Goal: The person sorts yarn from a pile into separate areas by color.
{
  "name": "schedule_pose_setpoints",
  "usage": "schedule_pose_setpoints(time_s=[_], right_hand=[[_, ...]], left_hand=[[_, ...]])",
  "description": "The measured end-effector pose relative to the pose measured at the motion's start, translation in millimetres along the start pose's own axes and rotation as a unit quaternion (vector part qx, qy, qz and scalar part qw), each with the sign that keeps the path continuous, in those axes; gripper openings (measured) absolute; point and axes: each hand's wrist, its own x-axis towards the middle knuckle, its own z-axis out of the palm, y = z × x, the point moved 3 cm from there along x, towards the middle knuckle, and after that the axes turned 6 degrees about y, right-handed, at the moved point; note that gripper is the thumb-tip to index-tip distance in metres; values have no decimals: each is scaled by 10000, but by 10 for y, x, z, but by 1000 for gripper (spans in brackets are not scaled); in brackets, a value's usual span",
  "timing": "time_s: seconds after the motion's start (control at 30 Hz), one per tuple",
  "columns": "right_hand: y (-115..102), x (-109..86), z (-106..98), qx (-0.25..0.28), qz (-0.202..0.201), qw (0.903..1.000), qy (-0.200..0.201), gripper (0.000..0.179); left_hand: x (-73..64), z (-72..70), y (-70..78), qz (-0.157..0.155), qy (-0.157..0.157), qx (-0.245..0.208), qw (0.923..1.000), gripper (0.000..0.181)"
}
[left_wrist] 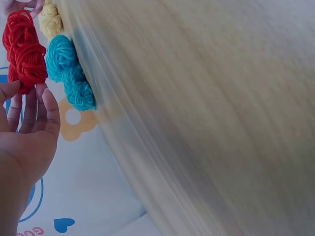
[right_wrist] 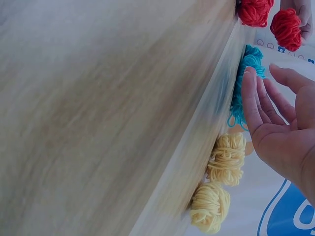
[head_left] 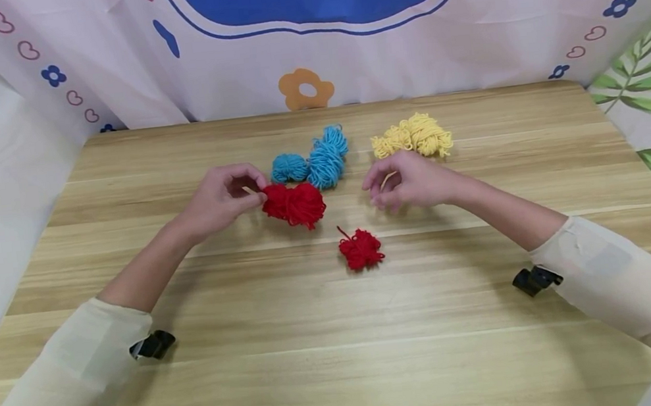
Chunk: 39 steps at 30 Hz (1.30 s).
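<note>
My left hand pinches a red yarn bundle by its left end, between thumb and fingertips. In the left wrist view that bundle is held up off the table. A smaller red yarn bundle lies on the table, nearer to me and to the right. My right hand hovers above the table with loosely bent fingers and nothing in them. The right wrist view shows the palm of this hand and its spread fingers. Just behind it lies yellow yarn; blue yarn lies behind the held bundle.
The wooden table ends at the back against a printed cloth. A smaller blue yarn bundle sits beside the longer blue one. In the right wrist view the yellow yarn shows as two bundles, one of them lower.
</note>
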Motion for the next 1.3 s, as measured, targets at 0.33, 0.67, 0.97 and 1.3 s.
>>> schedule_pose_setpoints(time_s=[0.33,0.67,0.97,1.3], right_hand=[[-34,-14,38,-60,-112,9999,-39,23],[-65,-38,91,-32,-289,9995,-151,22],[-95,-67,124,-110,-469,9985,-271,21],[-103,-99,178,-186,-403,9977,-514,23]], left_hand=[[3,-58,-54,34,88,80,9999,6],[-12,-149,-97,-88,242,357,9990,7],[-22,-256,-126,-232,395,446,9980,10],[-24,-346,-191,-222,564,402,9974,12]])
